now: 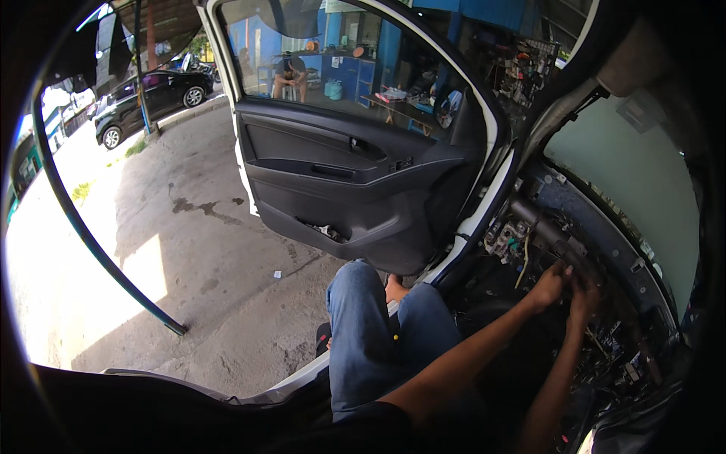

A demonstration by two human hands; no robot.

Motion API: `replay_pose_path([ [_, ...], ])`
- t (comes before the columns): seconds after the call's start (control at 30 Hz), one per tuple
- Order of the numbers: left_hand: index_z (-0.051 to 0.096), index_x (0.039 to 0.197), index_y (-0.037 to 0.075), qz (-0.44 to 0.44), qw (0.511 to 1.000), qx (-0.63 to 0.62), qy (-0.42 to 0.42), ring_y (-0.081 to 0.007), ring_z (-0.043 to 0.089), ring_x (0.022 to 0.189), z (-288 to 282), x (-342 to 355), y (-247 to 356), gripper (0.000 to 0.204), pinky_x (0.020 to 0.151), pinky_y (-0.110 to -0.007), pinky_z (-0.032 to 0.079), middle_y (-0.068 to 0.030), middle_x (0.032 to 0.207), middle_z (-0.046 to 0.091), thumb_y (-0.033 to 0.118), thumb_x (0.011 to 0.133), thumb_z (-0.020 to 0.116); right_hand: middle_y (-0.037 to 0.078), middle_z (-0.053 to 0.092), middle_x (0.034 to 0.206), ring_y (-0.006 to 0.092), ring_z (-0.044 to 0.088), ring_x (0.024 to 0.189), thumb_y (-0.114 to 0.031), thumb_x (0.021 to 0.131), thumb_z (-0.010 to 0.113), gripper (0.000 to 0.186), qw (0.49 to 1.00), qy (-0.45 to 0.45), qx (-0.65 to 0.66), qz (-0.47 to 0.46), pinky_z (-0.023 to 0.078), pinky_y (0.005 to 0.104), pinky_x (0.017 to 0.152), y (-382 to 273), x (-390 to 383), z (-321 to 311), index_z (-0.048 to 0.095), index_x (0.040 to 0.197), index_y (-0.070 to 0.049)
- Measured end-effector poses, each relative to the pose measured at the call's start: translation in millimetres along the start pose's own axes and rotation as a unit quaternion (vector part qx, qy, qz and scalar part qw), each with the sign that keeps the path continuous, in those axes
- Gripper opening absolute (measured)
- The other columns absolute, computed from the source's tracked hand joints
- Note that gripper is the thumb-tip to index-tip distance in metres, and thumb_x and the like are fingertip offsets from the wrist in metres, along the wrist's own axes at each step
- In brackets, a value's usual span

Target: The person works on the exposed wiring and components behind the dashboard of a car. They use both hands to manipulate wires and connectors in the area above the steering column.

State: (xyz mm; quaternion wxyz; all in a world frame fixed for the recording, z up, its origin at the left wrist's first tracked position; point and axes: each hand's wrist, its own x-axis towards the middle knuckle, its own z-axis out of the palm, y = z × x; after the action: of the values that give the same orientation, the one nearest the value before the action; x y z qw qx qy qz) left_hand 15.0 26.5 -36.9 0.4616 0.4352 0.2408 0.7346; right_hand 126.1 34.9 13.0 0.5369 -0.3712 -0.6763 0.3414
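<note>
Both of my arms reach into the exposed dashboard area of a car. My left hand [550,288] is closed, its fingers pinched together beside a dark cross-car beam [546,227]. Close against it, my right hand [583,298] is also closed, with its fingers bent near the same beam. What lies between the fingers is too dark and small to make out. A yellowish cable [523,263] hangs left of my left hand. Farther left, a cluster of connectors and metal brackets [505,239] shows, with a green part among them. Loose wiring [605,342] lies below my right hand.
The car's front door [318,144] stands wide open at the left. The windshield [631,144] rises beyond the bare dash frame. My jeans-clad legs [363,333] point toward the door sill. Outside are concrete ground [197,250], a black car [151,98] and a seated person [290,74].
</note>
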Motion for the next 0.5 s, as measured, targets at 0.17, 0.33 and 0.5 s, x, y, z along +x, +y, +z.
replay_pose_path([
  [0.17,0.057,0.107,0.000,-0.055,0.998,0.032,0.007,-0.0146,0.051,0.092,2,-13,36,0.030,0.088,-0.031,0.044,-0.0063,0.098,0.059,0.029,0.109,0.050,0.008,0.074,0.094,0.0134,0.067,0.085,-0.013,0.087,0.080,0.025,0.998,0.053,-0.014,-0.034,0.053,0.0304,0.076,-5,-9,7,0.072,0.104,0.004],
  [0.33,0.060,0.102,0.005,-0.060,0.996,0.069,0.001,-0.0133,0.054,0.086,-5,-12,35,0.027,0.079,-0.032,0.046,-0.0040,0.092,0.060,0.030,0.108,0.051,0.015,0.076,0.092,0.0219,0.074,0.085,-0.019,0.080,0.082,0.029,0.994,0.079,-0.075,-0.010,0.056,0.0336,0.076,-3,-7,10,0.075,0.100,0.001],
  [0.5,0.059,0.099,0.006,-0.061,0.996,0.058,0.000,-0.0097,0.051,0.083,-13,-6,31,0.024,0.077,-0.029,0.044,0.0002,0.090,0.058,0.027,0.108,0.053,0.011,0.076,0.088,0.0143,0.072,0.078,-0.013,0.081,0.083,0.026,0.989,0.095,-0.098,-0.065,0.056,0.0291,0.070,2,-8,12,0.074,0.100,0.002],
])
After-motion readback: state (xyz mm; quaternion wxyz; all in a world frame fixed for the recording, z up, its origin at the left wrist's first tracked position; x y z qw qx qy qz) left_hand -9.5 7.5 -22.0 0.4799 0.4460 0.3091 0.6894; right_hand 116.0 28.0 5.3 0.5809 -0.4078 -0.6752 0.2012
